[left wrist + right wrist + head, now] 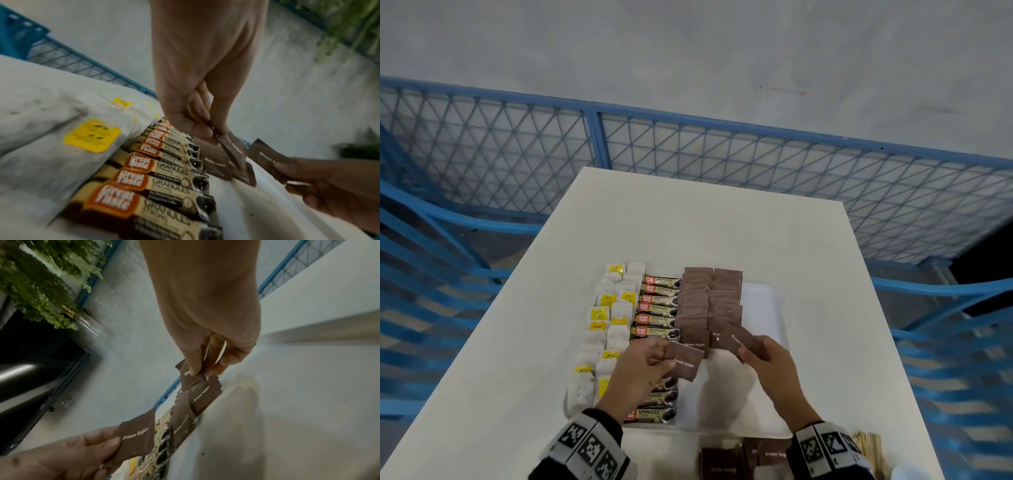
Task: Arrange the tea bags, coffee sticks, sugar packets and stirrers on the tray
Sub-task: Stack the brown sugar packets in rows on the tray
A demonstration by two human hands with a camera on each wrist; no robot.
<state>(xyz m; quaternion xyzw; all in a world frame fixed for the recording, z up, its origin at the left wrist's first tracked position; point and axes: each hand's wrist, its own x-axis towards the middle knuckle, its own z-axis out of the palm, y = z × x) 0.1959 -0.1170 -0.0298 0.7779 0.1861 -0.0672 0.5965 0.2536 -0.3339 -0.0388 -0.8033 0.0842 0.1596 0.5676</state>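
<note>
A white tray (761,308) on the table holds two columns of tea bags (613,318), a column of coffee sticks (657,308) and two columns of brown sugar packets (709,301). My left hand (662,356) pinches one brown sugar packet (685,363) over the near coffee sticks; the left wrist view shows that pinch on the packet (234,149). My right hand (748,353) pinches another sugar packet (743,339) at the near end of the right sugar column, seen close as the packet (189,379). The tray's right strip is bare.
Loose brown sugar packets (726,459) and a bundle of wooden stirrers (866,448) lie on the white table (825,260) near its front edge, beside my right wrist. A blue mesh fence (688,150) runs behind the table.
</note>
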